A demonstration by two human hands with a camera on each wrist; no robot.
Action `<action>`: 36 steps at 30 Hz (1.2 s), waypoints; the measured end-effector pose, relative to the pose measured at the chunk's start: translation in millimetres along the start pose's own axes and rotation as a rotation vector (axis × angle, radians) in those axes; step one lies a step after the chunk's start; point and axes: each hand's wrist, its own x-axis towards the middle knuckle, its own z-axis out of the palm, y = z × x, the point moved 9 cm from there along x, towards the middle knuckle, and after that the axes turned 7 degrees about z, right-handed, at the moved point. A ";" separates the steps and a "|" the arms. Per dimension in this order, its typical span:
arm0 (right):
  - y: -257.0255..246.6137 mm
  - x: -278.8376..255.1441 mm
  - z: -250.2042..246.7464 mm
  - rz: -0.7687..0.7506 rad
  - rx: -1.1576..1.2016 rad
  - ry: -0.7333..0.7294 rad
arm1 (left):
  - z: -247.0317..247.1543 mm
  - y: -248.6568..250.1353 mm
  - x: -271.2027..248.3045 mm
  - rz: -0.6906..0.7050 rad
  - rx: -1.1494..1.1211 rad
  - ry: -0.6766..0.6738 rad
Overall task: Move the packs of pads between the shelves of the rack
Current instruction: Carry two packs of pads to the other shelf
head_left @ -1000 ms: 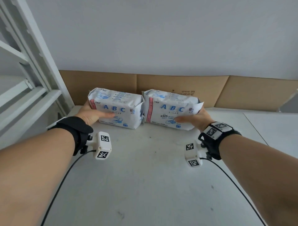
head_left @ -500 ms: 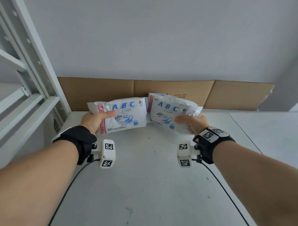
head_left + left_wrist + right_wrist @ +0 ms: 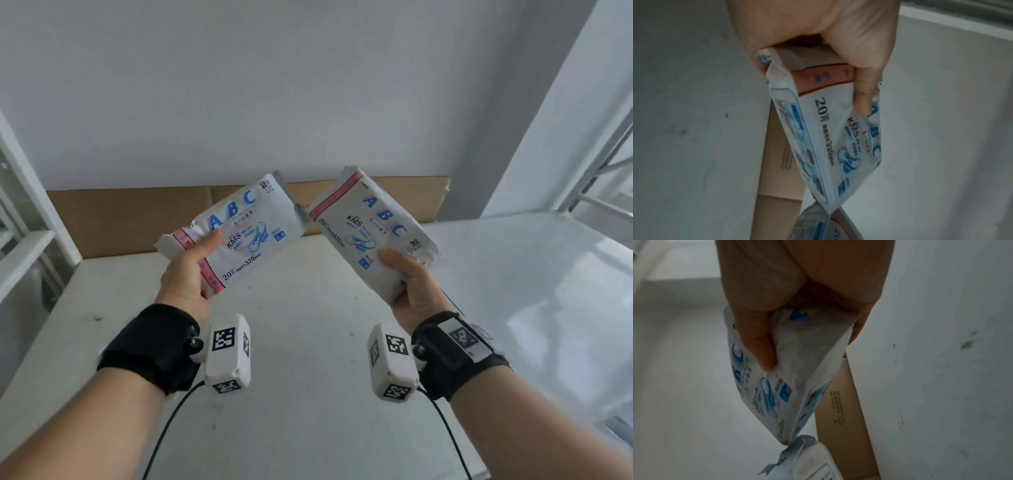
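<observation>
Head view: left hand (image 3: 185,274) and right hand (image 3: 412,287) fingers each grip one pack of pads (image 3: 239,236), lifted above the shelf (image 3: 291,377).

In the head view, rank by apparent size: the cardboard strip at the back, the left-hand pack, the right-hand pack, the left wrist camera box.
1. cardboard strip, longest
2. left-hand pack and right-hand pack, alike, unranked
3. left wrist camera box, smallest despite nearness

Left pack (image 3: 236,236): now off the shelf (image 3: 308,342), raised in the left hand (image 3: 186,274), far end tilted up toward the middle. Right pack (image 3: 370,233): likewise lifted clear by the right hand (image 3: 416,291), pink-banded end up and inward. Inner corners, formerly side by side near the shelf's back edge, now nearly meet in the air.
</observation>
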 end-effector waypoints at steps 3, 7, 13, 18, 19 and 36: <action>-20.8 -43.2 -27.2 -0.051 0.051 -0.021 | 31.3 -1.2 -33.1 0.009 -0.041 -0.061; -48.1 -106.3 -76.2 -0.106 0.051 -0.007 | 77.7 -10.4 -89.6 0.023 -0.059 -0.113; -84.7 -218.5 -174.7 -0.128 0.121 0.048 | 158.9 -47.0 -204.9 -0.017 -0.085 -0.190; -110.1 -313.3 -270.4 -0.164 0.220 0.153 | 227.0 -92.2 -311.2 -0.090 -0.140 -0.244; -113.9 -329.6 -288.7 -0.173 0.242 0.169 | 240.7 -101.9 -330.9 -0.115 -0.150 -0.260; -151.1 -410.1 -530.6 -0.239 0.286 0.463 | 440.4 -262.2 -445.1 -0.376 -0.075 -0.483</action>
